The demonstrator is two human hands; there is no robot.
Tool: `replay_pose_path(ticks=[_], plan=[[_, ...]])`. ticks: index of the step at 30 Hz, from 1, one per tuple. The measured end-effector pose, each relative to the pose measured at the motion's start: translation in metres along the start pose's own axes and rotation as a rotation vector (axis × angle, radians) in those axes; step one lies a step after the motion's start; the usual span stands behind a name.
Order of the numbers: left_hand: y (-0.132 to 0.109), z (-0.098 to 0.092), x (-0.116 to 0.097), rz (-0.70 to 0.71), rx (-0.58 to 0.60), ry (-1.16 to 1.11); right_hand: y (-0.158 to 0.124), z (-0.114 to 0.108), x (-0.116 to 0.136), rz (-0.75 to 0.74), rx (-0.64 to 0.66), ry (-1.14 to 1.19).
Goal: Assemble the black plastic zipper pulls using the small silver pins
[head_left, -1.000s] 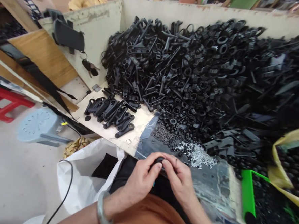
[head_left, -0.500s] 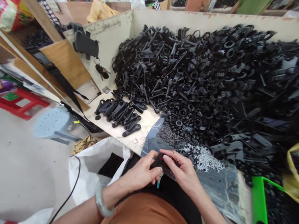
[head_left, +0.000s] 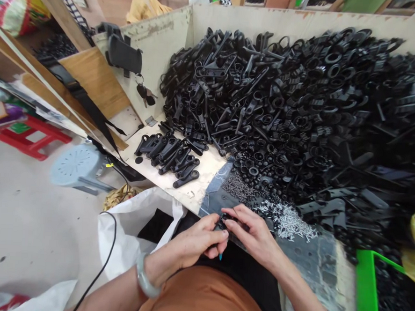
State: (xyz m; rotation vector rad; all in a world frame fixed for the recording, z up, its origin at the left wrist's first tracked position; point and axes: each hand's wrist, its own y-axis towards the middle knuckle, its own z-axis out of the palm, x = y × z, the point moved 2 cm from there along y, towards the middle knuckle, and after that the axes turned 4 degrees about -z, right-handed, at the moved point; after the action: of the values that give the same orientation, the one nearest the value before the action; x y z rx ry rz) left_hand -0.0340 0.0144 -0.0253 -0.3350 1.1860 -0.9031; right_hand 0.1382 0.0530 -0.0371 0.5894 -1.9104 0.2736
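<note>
Close to my lap, at the bench edge, my left hand [head_left: 207,237] is closed round a small black plastic part [head_left: 224,217], mostly hidden by the fingers. A thin blue tip [head_left: 220,256] sticks out below that hand; what it belongs to is covered. My right hand [head_left: 247,227] has its thumb and fingers pinched at the far side of the same part. Just beyond the hands lie small dark pieces [head_left: 239,185] and a heap of silver screws or pins [head_left: 291,221]. To the left, several black arm-shaped parts [head_left: 172,153] rest in rows.
A big pile of black plastic parts [head_left: 260,97] fills the walled bench. At right stands a green crate [head_left: 366,287] of small black pieces. A white sack [head_left: 118,234] hangs open below the bench, near a blue stool [head_left: 75,164]. Keys [head_left: 145,94] hang beside a phone holder [head_left: 124,52].
The left fingers have curled tighter, and less of the blue-tipped thing shows below them. Both hands stay together on the black part. The view has shifted slightly.
</note>
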Motion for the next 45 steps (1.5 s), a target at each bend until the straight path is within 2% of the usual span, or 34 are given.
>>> replay_pose_path(ticks=[5, 9, 11, 14, 16, 18, 21, 24, 28, 32, 35, 37, 39, 41, 45], plan=[[0.0, -0.002, 0.004, -0.054, 0.043, -0.045, 0.0, 0.003, 0.001, -0.044, 0.04, -0.009], [-0.003, -0.004, 0.003, -0.033, 0.033, 0.03, -0.003, 0.003, 0.004, -0.002, 0.026, 0.004], [-0.002, -0.008, -0.006, 0.08, -0.06, 0.188, -0.004, -0.005, 0.003, 0.037, -0.069, -0.004], [0.004, -0.015, -0.029, 0.311, -0.418, 0.634, -0.005, -0.025, -0.005, 0.115, -0.306, -0.093], [0.013, -0.016, -0.042, 0.379, -0.603, 0.928, -0.005, -0.037, -0.012, 0.166, -0.403, -0.168], [0.024, -0.013, -0.051, 0.38, -0.629, 1.136, -0.004, -0.046, -0.016, 0.188, -0.417, -0.208], [0.039, -0.005, -0.055, 0.36, -0.576, 1.378, -0.006, -0.054, -0.018, 0.17, -0.398, -0.236], [0.046, -0.004, -0.056, 0.344, -0.553, 1.477, -0.01, -0.058, -0.017, 0.152, -0.397, -0.277], [0.049, -0.008, -0.059, 0.441, -0.573, 1.367, -0.014, -0.057, -0.015, 0.092, -0.292, -0.369], [0.049, -0.008, -0.062, 0.522, -0.595, 1.053, -0.015, -0.048, -0.015, 0.004, -0.135, -0.554], [0.045, -0.005, -0.062, 0.52, -0.508, 0.679, -0.012, -0.044, -0.018, -0.02, -0.061, -0.747], [0.041, -0.002, -0.057, 0.426, -0.401, 0.385, -0.008, -0.044, -0.019, -0.033, -0.017, -0.798], [0.036, 0.0, -0.049, 0.305, -0.304, 0.134, -0.004, -0.044, -0.018, -0.052, 0.006, -0.765], [0.032, 0.002, -0.04, 0.229, -0.255, -0.028, 0.0, -0.045, -0.015, -0.06, -0.016, -0.666], [0.027, 0.005, -0.029, 0.221, -0.24, -0.122, 0.003, -0.044, -0.003, -0.027, -0.125, -0.356]])
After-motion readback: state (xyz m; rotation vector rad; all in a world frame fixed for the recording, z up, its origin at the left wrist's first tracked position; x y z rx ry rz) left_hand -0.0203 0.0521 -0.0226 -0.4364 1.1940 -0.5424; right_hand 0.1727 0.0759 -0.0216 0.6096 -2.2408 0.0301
